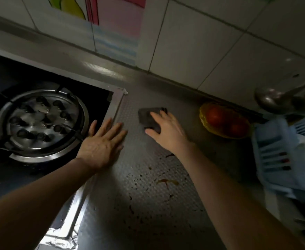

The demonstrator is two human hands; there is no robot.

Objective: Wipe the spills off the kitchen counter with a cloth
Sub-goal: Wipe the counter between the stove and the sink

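A dark grey cloth lies flat on the textured metal counter, near the back wall. My right hand presses on it with straight fingers, covering its right half. My left hand rests flat, fingers spread, on the edge between the stove and the counter. Brown and orange spills dot the counter nearer to me, between my two forearms, with dark specks scattered around them.
A gas stove with a steel burner fills the left. Red tomatoes in a yellow bag sit to the right of the cloth. A blue plastic rack and a metal ladle crowd the right edge. Tiled wall behind.
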